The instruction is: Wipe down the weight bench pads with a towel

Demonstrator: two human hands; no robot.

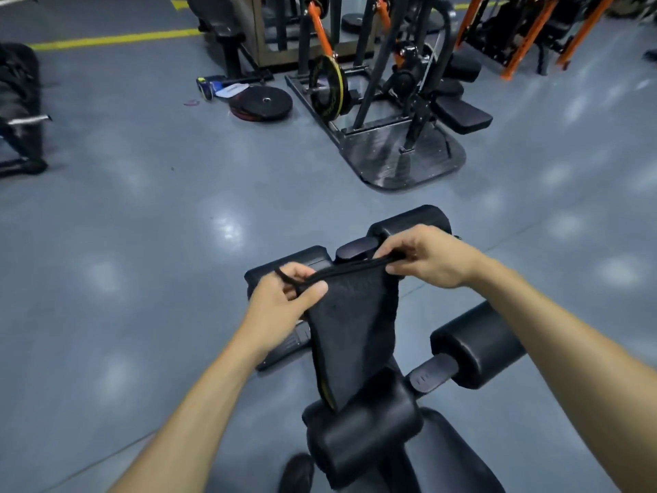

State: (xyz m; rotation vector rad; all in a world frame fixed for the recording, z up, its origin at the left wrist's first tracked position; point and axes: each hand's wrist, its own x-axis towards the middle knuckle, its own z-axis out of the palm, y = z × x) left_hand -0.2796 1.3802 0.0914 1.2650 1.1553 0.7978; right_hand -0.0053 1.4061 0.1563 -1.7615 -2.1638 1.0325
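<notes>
A grey gym floor [142,215] runs out under the lights, with a yellow line [113,39] across the far side, a flat stack of weight plates [261,103] and a plate-loaded machine [373,101] beyond it. Close in stands the black weight bench, and over it the person holds a dark towel [352,325] up in the air.

The left hand [284,297] pinches one top corner between thumb and curled fingers; the right hand [426,256] pinches the other, fingers folded round the hem. The top edge is stretched taut between them, rising a little toward the right hand, and the cloth hangs straight down, its long axis vertical. Its lower end seems to just reach the near roller pad [362,425], though I cannot tell if it truly touches.

So the pads lie below and toward the person from both hands. The side roller pad [476,345] is nearer the right arm; the far pads [291,265] sit behind the left hand. I judge the towel needs lowering and bunching onto the near roller first.
</notes>
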